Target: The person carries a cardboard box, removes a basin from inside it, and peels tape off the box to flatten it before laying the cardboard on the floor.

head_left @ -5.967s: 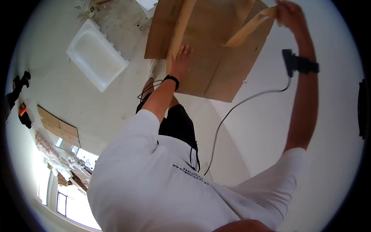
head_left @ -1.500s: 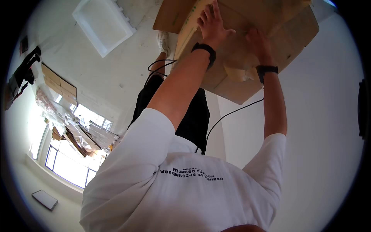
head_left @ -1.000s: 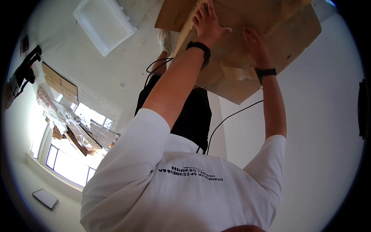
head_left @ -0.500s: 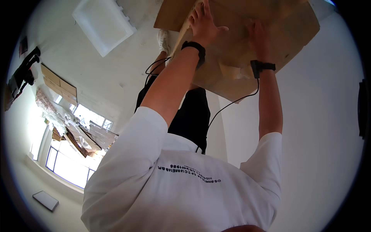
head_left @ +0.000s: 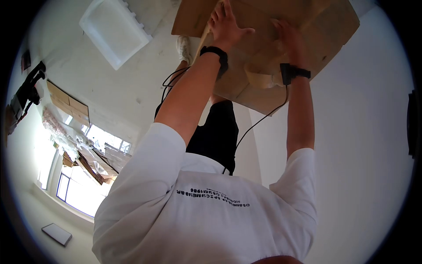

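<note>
A large brown cardboard box (head_left: 246, 94) fills the top of the head view, its far part cut off by the frame. My left hand (head_left: 225, 27) lies against the box near its left edge, fingers spread and thumb out to the side. Over the cardboard to the right is my right hand (head_left: 291, 37), its fingers stretched towards the upper left and partly in shadow. I cannot tell how firmly it touches the surface. Below it, a curled tan strip (head_left: 259, 79) stands off the cardboard. Each wrist wears a black band, with a dark cable running from it.
A translucent white plastic tray (head_left: 115, 35) lies on the floor at upper left. Flat cardboard (head_left: 68, 102) and a heap of wrapping and boards (head_left: 94, 158) are near the window. A pale wall (head_left: 351, 145) stands to the right. My shoe (head_left: 183, 48) shows beside the box.
Both hands appear slightly further left in the view. The right hand's fingers have shifted left across the cardboard and show more clearly. The box has barely shifted; my left hand remains spread against it.
</note>
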{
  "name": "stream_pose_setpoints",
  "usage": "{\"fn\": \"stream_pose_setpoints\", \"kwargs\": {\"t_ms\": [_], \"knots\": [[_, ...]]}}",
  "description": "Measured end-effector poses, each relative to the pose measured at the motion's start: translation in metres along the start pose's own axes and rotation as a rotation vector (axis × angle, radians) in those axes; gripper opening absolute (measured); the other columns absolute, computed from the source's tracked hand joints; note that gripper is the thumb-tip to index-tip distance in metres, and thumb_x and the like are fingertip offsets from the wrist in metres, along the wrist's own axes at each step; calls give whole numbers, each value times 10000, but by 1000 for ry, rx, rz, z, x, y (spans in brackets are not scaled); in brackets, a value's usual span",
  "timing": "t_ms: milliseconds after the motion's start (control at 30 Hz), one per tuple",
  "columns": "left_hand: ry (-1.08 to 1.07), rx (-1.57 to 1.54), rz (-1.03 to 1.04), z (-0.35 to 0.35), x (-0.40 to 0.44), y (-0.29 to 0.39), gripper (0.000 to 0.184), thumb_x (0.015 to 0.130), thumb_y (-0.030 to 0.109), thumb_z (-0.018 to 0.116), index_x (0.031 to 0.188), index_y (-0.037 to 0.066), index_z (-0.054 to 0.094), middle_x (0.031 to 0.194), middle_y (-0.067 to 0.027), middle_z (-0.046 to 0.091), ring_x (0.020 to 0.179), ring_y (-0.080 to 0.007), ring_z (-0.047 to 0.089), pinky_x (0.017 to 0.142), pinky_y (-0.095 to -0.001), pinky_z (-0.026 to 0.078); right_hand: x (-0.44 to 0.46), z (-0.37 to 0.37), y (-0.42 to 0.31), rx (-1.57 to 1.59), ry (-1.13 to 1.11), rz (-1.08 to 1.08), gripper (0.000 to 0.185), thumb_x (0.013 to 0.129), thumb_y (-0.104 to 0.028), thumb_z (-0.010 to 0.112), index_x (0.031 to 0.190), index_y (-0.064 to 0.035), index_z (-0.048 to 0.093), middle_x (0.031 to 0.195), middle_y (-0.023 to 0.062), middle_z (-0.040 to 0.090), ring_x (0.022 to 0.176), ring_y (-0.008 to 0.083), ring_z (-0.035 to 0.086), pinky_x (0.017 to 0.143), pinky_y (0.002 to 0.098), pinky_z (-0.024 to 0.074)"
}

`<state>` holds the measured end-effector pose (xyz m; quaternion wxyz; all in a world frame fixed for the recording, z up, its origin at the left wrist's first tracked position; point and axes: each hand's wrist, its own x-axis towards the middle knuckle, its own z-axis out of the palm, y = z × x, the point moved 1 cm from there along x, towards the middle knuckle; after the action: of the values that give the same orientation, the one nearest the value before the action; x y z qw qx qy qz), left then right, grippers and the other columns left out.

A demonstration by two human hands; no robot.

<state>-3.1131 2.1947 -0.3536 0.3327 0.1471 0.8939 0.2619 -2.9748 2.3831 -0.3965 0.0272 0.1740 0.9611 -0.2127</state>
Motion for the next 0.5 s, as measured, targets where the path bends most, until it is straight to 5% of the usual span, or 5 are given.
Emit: {"fn": "stream_pose_setpoints", "kwargs": {"t_ms": [33, 133, 233, 500], "knots": [[12, -9, 13, -1, 1, 1, 1318, 628, 425, 844, 1541, 195, -78, 1560, -231, 142, 1411, -464, 165, 1122, -619, 142, -3, -2, -2, -69, 66, -47, 247, 977, -266, 514, 1013, -40, 607, 962, 185, 654, 883, 394, 611, 733, 481, 490], [-4, 5, 16, -4, -1, 3, 1308, 636, 429, 839, 1542, 192, -76, 1558, -232, 146, 1410, -463, 168, 1119, -621, 138, -36, 5, 2, 292, 356, 516, 267, 975, -253, 527, 936, -6, 620, 875, 181, 666, 793, 365, 637, 678, 444, 490], [28, 7, 21, 0, -3, 2, 1307, 638, 456, 833, 1542, 190, -73, 1555, -237, 151, 1406, -467, 172, 1115, -624, 139, -53, -5, -16, 291, 475, 760, 288, 970, -236, 539, 883, 29, 610, 793, 169, 649, 700, 313, 641, 634, 398, 482], [37, 61, 53, 8, 5, -11, 1350, 598, 607, 808, 1544, 186, -59, 1549, -242, 161, 1393, -472, 194, 1102, -632, 155, -56, -15, -44, 658, 730, 951, 329, 979, -230, 531, 803, 46, 567, 700, 97, 620, 611, 159, 610, 581, 322, 477]]}}
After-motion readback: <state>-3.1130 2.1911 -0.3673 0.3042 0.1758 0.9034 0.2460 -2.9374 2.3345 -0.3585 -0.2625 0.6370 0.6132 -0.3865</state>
